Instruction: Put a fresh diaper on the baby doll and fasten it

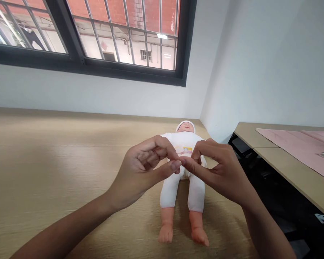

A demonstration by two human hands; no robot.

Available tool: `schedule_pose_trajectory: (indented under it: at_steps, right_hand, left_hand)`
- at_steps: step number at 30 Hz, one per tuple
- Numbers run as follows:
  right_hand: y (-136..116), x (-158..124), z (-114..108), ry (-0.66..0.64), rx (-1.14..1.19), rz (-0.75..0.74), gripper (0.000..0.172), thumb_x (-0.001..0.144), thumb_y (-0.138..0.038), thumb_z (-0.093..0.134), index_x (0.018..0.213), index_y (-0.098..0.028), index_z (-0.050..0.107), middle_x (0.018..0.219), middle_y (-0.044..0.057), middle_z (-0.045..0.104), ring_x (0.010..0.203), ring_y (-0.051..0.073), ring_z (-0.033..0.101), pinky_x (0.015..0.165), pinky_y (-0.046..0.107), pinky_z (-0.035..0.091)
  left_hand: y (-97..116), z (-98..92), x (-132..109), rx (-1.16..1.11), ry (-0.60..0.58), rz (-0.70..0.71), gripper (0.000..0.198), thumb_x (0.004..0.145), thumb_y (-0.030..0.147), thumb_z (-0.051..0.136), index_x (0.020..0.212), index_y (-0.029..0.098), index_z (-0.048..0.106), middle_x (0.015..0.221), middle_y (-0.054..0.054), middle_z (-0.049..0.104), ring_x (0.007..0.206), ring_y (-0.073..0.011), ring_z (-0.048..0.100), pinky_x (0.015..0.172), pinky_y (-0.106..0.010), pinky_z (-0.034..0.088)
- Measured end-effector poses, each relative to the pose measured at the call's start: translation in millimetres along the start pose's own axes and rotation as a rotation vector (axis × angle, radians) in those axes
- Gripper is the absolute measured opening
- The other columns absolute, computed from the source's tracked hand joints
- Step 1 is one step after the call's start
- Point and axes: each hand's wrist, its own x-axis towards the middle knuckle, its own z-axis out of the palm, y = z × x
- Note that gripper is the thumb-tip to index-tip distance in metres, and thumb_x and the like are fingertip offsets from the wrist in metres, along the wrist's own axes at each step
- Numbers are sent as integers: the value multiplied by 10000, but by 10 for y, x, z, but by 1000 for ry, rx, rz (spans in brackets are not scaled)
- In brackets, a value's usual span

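Note:
A baby doll (169, 192) in a white suit and white cap lies on its back on the wooden table (56, 172), bare feet toward me. In front of its belly, my left hand (140, 172) is closed in a pinch, thumb against fingertips. Facing it, my right hand (224, 172) pinches too, and the fingertips of both hands meet. Anything between them is too small or hidden to make out. Both hands appear raised in front of the doll and cover part of its middle and arms.
At the right, a second table (288, 162) carries a pink cloth (299, 147), with a dark gap between the tables. A white wall (110, 93) with a black-framed, barred window (129, 70) stands behind the table.

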Motion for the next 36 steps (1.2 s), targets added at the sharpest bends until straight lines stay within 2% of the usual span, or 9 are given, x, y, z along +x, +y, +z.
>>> schedule_pose_trajectory:
  at_steps: [4, 7, 18, 23, 29, 36]
  right_hand:
    - [58, -12, -12, 108, -215, -172, 355, 912, -378, 566, 609, -198, 528, 584, -22, 531, 581, 111, 464, 678, 291, 360]
    - [78, -19, -26, 158, -342, -241, 350, 914, -345, 573, 606, -194, 506, 583, -23, 525, 579, 109, 459, 698, 303, 339]
    - [38, -65, -89, 149, -631, -361, 308, 928, -287, 556, 637, -203, 499, 580, -28, 486, 617, 120, 455, 760, 310, 313]
    - [20, -55, -82, 184, -777, -417, 322, 923, -246, 560, 617, -190, 474, 570, -37, 462, 607, 111, 429, 761, 297, 315]
    - [16, -34, -74, 175, -799, -436, 330, 918, -240, 569, 609, -185, 466, 563, -38, 459, 597, 108, 419, 759, 288, 315]
    - [75, -34, -53, 201, -662, -402, 345, 913, -288, 585, 604, -185, 471, 551, -44, 466, 578, 100, 427, 755, 289, 319]
  left_hand:
    - [9, 13, 6, 83, 8, 3, 81, 814, 215, 678, 758, 221, 621, 701, 13, 618, 642, -121, 599, 641, -261, 531]
    - [9, 24, 8, 130, 36, 0, 71, 812, 227, 679, 755, 225, 636, 709, 9, 623, 673, -133, 604, 665, -269, 526]
    - [-14, -4, 32, 302, -5, -70, 106, 814, 267, 672, 737, 210, 625, 712, 15, 641, 707, -142, 612, 696, -260, 514]
    - [10, -7, 41, 383, -65, -175, 101, 843, 275, 629, 774, 203, 613, 743, 27, 644, 749, -134, 612, 706, -244, 496]
    - [24, -13, 33, 442, -111, -205, 79, 867, 268, 594, 811, 212, 599, 781, 40, 640, 766, -118, 595, 731, -231, 477]
    - [11, -35, 8, 392, -154, -222, 88, 909, 252, 540, 829, 220, 560, 783, 48, 629, 773, -107, 585, 754, -224, 460]
